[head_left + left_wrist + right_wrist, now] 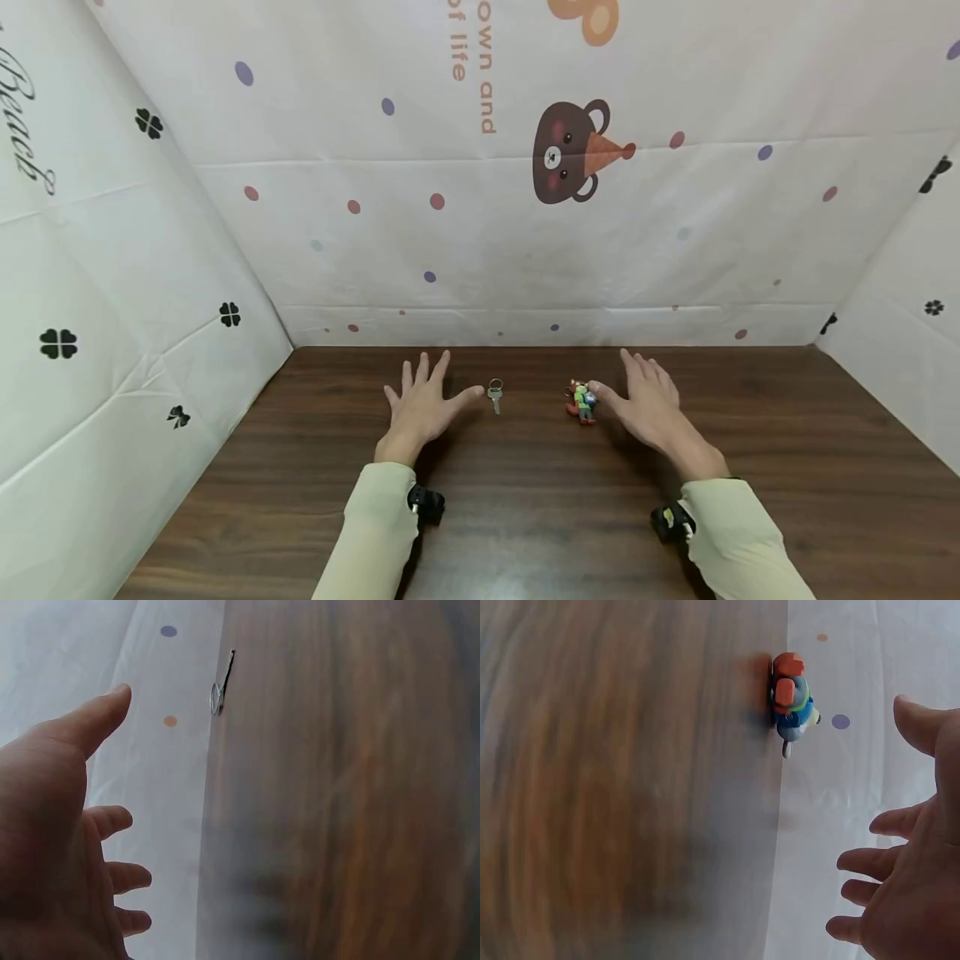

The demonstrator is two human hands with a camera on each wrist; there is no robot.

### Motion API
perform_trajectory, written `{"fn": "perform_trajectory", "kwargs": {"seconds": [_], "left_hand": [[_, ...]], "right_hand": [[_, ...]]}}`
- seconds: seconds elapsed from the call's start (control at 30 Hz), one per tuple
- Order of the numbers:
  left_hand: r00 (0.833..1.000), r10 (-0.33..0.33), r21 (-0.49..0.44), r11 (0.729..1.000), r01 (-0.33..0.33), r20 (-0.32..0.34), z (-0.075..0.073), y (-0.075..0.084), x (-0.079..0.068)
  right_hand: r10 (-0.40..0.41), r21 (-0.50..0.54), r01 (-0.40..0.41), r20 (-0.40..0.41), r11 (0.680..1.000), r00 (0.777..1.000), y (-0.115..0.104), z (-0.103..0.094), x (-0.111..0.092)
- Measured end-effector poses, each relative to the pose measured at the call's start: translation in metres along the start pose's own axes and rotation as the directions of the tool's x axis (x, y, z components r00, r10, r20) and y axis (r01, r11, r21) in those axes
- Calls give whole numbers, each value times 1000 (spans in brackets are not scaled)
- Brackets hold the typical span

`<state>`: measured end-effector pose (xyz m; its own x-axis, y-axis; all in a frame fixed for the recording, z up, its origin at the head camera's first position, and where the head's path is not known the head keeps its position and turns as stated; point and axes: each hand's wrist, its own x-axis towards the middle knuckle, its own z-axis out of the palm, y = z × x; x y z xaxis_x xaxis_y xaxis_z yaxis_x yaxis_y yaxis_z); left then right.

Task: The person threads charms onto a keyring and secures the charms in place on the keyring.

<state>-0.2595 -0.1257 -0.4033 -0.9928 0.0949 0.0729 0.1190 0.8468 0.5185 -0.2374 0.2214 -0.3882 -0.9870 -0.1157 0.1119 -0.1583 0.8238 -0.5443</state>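
A small silver key point(495, 397) with a ring at its top lies on the brown wooden table. To its left is my left hand point(422, 408), fingers spread and thumb pointing toward the key. The left wrist view shows the key point(223, 686) beyond the thumb, with a gap between them. Further right lies a colourful figurine keychain point(582, 403) in orange, green and blue. My right hand point(649, 404) is just right of it, fingers extended, the thumb tip overlapping its edge in the head view. In the right wrist view the figurine point(791, 701) stands apart from the thumb.
The dark wood table point(517, 500) runs back to a white sheet point(480, 250) printed with dots and a bear's head. Similar white sheets point(112, 275) with clover prints rise at both sides. Each wrist wears a black camera strap point(426, 505).
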Motion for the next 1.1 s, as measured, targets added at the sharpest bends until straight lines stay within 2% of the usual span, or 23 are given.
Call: {"fn": "perform_trajectory", "kwargs": {"seconds": [0.47,0.87,1.1], "left_hand": [[999,52,-33,998,-52,16,15,14,7],[988,135,-73,989,-130,69,24,29,7],[985,151,-28,988,-149,88,26,34,10]], "right_hand": [[-9,127,1,62,992,998,1,10,10],[-6,125,-2,64,992,998,3,18,14],[-46,119,38,59,992,997,0,23,18]]}}
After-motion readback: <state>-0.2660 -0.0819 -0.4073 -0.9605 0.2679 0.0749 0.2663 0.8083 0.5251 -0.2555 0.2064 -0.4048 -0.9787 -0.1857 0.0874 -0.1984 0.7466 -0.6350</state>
